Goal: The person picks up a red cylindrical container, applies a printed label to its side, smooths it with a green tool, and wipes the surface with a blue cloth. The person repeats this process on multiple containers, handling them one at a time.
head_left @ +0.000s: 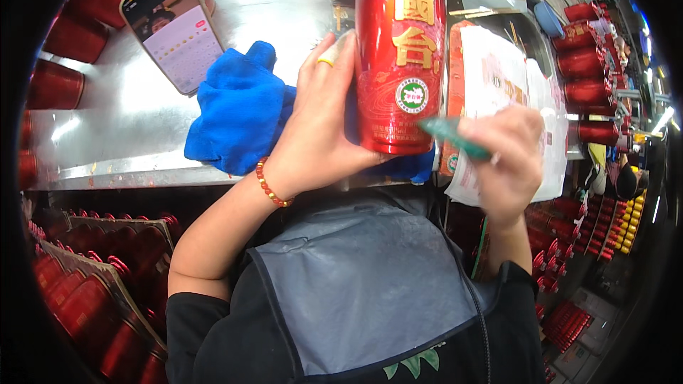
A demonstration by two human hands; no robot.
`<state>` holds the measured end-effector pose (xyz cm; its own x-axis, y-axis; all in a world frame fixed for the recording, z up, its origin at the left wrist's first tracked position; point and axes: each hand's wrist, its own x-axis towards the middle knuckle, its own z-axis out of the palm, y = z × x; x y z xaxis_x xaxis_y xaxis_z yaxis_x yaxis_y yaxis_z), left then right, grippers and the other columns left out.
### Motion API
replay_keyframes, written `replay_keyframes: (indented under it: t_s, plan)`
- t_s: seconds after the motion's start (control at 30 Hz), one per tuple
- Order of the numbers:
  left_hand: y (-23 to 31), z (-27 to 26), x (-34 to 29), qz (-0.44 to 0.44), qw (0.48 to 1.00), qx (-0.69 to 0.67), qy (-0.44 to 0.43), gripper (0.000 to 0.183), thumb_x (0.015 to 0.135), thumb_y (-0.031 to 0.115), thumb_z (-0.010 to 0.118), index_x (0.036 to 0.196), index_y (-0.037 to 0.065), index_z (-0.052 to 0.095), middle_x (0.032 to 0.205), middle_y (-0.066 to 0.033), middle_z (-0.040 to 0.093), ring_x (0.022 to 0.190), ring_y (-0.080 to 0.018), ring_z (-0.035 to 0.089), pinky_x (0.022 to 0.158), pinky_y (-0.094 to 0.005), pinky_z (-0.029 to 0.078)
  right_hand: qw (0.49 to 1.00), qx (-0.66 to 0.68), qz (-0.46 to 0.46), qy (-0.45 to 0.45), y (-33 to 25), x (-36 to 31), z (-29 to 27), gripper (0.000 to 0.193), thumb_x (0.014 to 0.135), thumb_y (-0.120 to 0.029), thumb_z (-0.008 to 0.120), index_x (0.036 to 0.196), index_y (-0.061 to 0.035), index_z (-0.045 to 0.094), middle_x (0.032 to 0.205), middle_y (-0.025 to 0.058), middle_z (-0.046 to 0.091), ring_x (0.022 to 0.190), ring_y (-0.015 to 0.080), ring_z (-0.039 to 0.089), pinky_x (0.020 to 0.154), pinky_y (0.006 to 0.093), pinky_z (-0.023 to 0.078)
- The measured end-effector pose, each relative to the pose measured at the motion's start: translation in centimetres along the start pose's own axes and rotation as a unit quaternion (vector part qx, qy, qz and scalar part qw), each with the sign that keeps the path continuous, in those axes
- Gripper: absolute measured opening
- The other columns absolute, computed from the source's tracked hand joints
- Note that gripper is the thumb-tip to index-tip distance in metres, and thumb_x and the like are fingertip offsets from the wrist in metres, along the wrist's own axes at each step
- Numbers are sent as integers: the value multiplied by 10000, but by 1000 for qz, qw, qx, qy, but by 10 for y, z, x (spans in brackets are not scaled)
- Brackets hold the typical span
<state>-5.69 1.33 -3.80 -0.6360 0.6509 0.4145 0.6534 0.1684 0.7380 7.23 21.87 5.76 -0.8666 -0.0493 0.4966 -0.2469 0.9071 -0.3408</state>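
A glossy red bottle with gold lettering and a round green-and-white emblem lies in front of me, its base toward my body. My left hand is closed on it, fingers along its left side and thumb by the base. In my right hand is a dark green tool with a narrow tip, held close to the bottle's lower right side. Motion blurs this hand, and the tool's exact kind cannot be made out. Blue cloth shows beneath the bottle's base.
Left of the bottle, a bunched blue cloth and a propped phone occupy the metal table. White printed sheets lie on the right. Red bottles line the left edge, and more red pieces stand at the right.
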Motion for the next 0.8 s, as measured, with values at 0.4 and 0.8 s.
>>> replay_keyframes:
  t_s: [0.4,0.8]
  plan:
    - [9,1,3,-8,996,-69,53,1190,654,302,931,1528,-127,247,1400,-345,465,1301,-488,493,1103,-469,425,994,50,-55,-75,-43,8,-4,564,524,36,813,1076,-76,790,845,31,650,756,212,571,664,324,446]
    - [16,-3,0,28,993,-50,103,1059,667,220,934,1541,-23,388,1518,-278,460,1371,-398,513,1099,-414,452,985,2,-136,-108,-51,28,0,485,615,7,776,1093,-76,772,781,-1,583,708,201,518,615,328,405]
